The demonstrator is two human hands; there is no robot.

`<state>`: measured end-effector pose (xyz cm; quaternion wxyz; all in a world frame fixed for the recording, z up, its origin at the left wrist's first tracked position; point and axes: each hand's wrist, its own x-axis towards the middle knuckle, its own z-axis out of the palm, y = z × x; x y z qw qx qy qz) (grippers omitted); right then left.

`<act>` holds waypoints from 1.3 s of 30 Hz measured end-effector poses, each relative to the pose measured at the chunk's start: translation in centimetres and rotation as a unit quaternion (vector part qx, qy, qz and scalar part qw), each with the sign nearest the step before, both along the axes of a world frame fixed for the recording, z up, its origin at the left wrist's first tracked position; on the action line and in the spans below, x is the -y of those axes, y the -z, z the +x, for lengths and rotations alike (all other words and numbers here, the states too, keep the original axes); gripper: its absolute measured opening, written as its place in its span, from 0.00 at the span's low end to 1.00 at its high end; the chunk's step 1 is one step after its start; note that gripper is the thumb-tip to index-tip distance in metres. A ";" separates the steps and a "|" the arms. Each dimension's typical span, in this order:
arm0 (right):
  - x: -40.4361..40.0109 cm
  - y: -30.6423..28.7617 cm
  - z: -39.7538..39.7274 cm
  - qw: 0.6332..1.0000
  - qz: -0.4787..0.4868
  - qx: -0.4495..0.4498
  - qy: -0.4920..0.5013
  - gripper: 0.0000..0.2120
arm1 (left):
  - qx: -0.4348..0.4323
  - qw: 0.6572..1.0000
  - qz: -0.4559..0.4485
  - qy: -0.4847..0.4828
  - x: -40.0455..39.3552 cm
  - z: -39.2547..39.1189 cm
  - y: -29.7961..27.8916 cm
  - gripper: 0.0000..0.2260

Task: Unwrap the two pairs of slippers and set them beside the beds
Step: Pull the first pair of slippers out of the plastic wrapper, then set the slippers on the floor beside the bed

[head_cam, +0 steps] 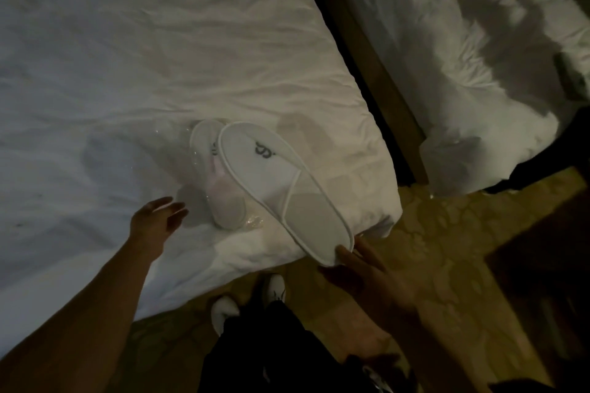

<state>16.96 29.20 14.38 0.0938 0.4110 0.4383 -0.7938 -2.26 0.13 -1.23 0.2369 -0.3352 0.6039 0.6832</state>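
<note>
A white slipper (274,182) with a dark logo lies across the corner of the near bed (127,57), its toe end hanging over the edge. My right hand (367,271) pinches that toe end between thumb and fingers. A second white slipper (217,178) lies partly under the first, still inside clear crinkled plastic wrap (252,221). My left hand (156,220) hovers open just left of the wrapped slipper, fingers spread, touching nothing that I can see.
A second bed (479,57) with a rumpled white duvet stands at the right, with a narrow dark gap (367,73) between the two. Patterned carpet (447,249) covers the floor. My feet in white shoes (223,313) stand at the bed corner. Dark furniture (542,281) stands at the right.
</note>
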 end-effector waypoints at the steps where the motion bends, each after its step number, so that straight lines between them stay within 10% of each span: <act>1: 0.2 0.0 -0.1 1.000 -0.004 -0.002 0.003 0.12 | 0.015 1.000 0.011 -0.014 0.2 0.0 0.2 0.17; 14: 2.7 0.2 -2.8 0.999 -0.034 -0.036 -0.003 0.19 | -0.005 0.954 -0.272 0.124 4.0 -2.5 6.1 0.36; 21: 2.3 1.0 -3.2 0.997 -0.064 -0.042 0.018 0.18 | -0.153 0.829 -0.518 0.147 -2.8 -0.1 1.7 0.45; 23: 2.2 1.1 -3.7 0.996 -0.082 -0.034 0.031 0.15 | -0.224 0.856 -0.447 0.133 -6.2 -0.3 0.4 0.35; 27: 1.2 0.3 -5.4 0.996 -0.081 -0.041 0.019 0.06 | -0.165 0.986 -0.005 0.010 -13.6 -0.5 -7.5 0.22; 31: -0.7 -0.9 -6.0 0.985 -0.144 -0.084 0.045 0.10 | -0.094 0.964 0.247 0.013 -18.9 2.5 -13.7 0.33; 39: -6.3 -1.7 -3.2 0.984 -0.168 -0.056 -0.003 0.18 | -0.069 0.947 0.307 0.060 -25.9 8.4 -15.9 0.35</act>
